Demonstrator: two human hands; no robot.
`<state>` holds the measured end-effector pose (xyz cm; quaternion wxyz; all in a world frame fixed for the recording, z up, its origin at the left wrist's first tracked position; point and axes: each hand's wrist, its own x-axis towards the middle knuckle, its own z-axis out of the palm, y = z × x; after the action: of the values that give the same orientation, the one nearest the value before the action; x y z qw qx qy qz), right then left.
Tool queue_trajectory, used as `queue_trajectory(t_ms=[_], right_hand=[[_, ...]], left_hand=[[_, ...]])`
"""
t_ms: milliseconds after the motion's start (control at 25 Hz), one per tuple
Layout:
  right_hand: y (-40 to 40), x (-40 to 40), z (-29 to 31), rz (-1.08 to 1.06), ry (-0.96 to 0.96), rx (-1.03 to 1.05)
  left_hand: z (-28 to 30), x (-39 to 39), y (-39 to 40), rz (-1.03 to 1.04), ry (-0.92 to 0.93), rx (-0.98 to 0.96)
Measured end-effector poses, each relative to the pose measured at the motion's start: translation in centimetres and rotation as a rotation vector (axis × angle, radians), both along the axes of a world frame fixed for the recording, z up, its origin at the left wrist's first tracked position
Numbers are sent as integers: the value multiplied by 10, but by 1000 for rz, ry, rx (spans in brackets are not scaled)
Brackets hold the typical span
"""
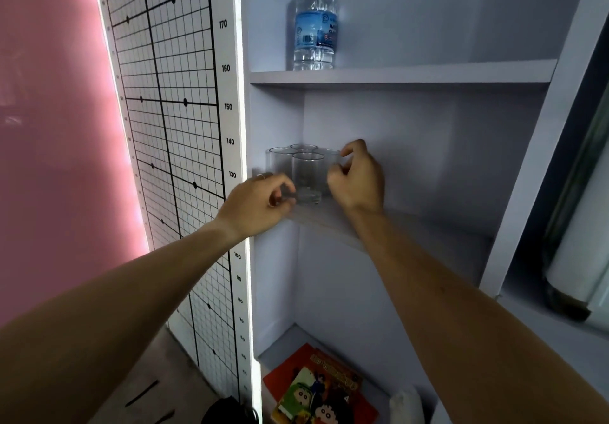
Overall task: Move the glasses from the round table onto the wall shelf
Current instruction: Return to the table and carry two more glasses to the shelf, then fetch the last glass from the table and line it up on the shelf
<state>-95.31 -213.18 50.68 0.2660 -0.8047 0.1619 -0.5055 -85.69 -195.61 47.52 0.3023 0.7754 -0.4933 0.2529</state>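
Head view: four clear glasses stood clustered at the left end of the middle wall shelf. The left hand pinched the front glass at its base. The right hand, fingers curled, touched the rightmost glass's rim; a firm grip could not be confirmed. A water bottle stood on the shelf above.

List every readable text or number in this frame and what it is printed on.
"180", "170", "160", "150", "140", "130", "100": height scale on the grid chart; smaller numbers below blur.
Water bottle label: print too blurred to read.
Comic books on the bottom shelf: title unreadable.
Glasses: no text.
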Motion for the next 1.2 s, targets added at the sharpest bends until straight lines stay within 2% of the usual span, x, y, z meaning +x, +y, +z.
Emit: queue_trajectory(t_ms=[40, 160, 240, 320, 440, 560, 720, 920, 1000, 1080, 1120, 1200], right_hand=[[8, -5, 0, 28, -55, -71], [47, -11, -7, 192, -186, -458], [79, -8, -31, 355, -152, -565], [108, -3, -76, 483, 66, -572], [136, 0, -167, 600, 523, -376], [153, -13, -264, 629, 866, -215], [185, -56, -387, 766, 1310, -164], [230, -164, -515, 898, 1695, -149], [246, -234, -553, 937, 1973, -87], [259, -288, -567, 916, 2253, 11], [262, -301, -568, 939, 2315, 14], [267, -287, -566, 987, 2244, -60]], left_hand=[[-4, 4, 9, 18, 3, 7], [-21, 16, 41, 111, 14, 40], [-41, 23, 66, 204, 71, 117], [-74, 22, 94, 288, 192, 178], [-141, 3, 145, 396, 399, 220], [-221, -40, 204, 520, 602, 293], [-344, -129, 289, 710, 1017, 328], [-480, -294, 336, 820, 1573, 374], [-513, -378, 334, 831, 1795, 411], [-526, -437, 326, 781, 1941, 450], [-528, -447, 324, 748, 1966, 453], [-529, -436, 337, 743, 1976, 356]])
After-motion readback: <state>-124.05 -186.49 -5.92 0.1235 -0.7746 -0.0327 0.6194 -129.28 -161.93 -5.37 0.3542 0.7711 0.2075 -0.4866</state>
